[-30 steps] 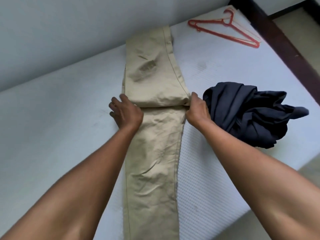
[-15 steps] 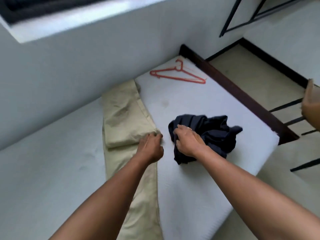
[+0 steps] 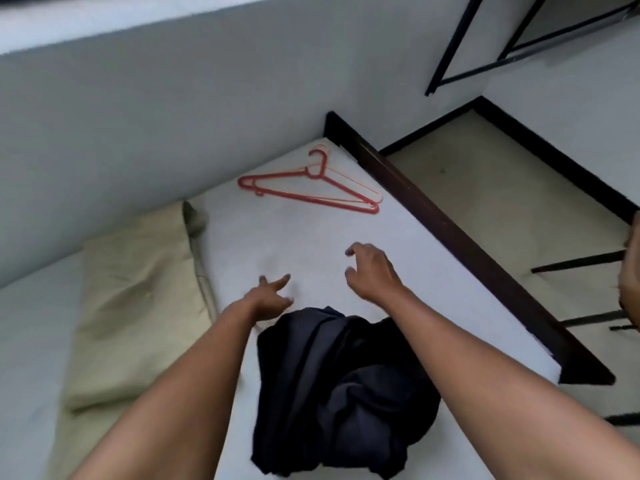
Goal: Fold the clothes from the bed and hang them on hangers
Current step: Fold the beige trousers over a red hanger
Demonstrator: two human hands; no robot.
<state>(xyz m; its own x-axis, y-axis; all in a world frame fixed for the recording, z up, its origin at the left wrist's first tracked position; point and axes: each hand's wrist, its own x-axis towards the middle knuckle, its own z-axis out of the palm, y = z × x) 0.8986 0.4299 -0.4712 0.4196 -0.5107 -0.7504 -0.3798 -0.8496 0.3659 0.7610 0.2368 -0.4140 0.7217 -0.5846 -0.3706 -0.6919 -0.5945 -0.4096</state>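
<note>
Folded khaki trousers [image 3: 138,306] lie on the white mattress [image 3: 284,244] at the left, along the wall. A crumpled dark navy garment [image 3: 339,386] sits in a heap between my forearms. Red plastic hangers [image 3: 311,188] lie at the far corner of the bed. My left hand [image 3: 270,299] hovers over bare mattress just beyond the dark garment, fingers spread, holding nothing. My right hand [image 3: 372,268] reaches out above the mattress toward the hangers, fingers loosely curled and empty.
A dark wooden bed frame [image 3: 450,244] runs along the mattress's right edge, with beige floor [image 3: 502,188] beyond. A black metal rack [image 3: 485,46] stands by the wall at top right. Another person's arm [image 3: 630,271] shows at the right edge.
Both hands left the trousers and the dark garment and moved forward over the mattress toward the hangers. The view shifted right and forward, so the dark garment now lies nearer me.
</note>
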